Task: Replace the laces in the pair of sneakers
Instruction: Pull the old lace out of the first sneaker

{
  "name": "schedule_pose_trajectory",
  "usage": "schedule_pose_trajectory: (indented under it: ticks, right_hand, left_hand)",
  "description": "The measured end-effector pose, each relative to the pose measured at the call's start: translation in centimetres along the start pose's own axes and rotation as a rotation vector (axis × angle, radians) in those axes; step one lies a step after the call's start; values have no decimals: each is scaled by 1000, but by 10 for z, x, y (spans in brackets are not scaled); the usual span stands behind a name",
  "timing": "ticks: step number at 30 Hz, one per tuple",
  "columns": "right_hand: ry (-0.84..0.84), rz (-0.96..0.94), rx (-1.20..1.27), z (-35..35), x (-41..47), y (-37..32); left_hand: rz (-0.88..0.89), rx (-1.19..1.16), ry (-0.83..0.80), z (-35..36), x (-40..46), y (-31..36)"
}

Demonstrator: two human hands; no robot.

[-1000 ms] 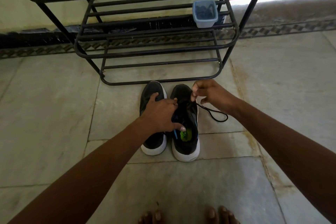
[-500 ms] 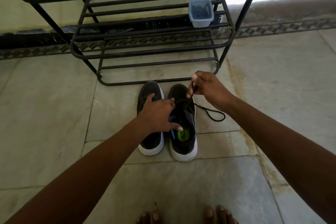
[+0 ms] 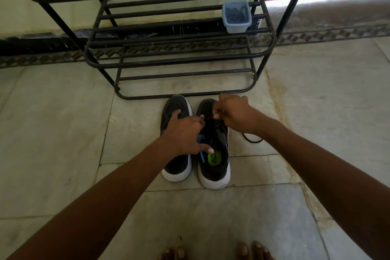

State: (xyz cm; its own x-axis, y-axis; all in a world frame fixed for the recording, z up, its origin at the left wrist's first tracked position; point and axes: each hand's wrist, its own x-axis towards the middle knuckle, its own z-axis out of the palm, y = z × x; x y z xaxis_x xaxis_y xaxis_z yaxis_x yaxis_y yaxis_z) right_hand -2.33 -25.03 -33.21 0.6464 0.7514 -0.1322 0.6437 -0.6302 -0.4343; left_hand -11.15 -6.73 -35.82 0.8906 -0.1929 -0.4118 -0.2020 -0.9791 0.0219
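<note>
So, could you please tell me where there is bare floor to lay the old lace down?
Bare tile lies left of the left sneaker and right of the lace loop. It is crowded between the shoe rack and the sneaker toes, where both hands work.

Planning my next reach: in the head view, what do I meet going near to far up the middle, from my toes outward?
Bare toes → right sneaker → right hand pinching the black lace → black metal shoe rack → lidless plastic container.

The right hand point(image 3: 234, 115) is coming back down to the right sneaker point(image 3: 214, 143), approx. at its lace rows, fingers pinching the black lace point(image 3: 252, 139). The lace loop on the floor is getting smaller vs. before.
</note>
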Motion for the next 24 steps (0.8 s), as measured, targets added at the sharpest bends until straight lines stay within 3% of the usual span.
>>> schedule_pose_trajectory:
  ticks: [5,7,11,13,18,21,24]
  right_hand:
    - [167,70,702,6,-11,-4]
    - [173,89,825,5,-13,-5]
    - [235,-73,428,-2,-8,-9]
    - [189,-161,275,-9,-4,-9]
    - [-263,-141,-268,-11,4,-11]
    - [-248,-129,-277,-10,3,-13]
    - [-106,-164,-36,-14,0,-11]
  left_hand:
    - [6,-6,9,0,0,0]
    - [5,-5,0,0,1,0]
    - [1,-5,-21,-3,-1,0]
    - [4,-7,-23,-4,-1,1]
    - [-9,-16,-44,-6,-1,2]
    - [-10,-28,-40,-6,-1,2]
    - [-6,-28,-29,-4,-1,0]
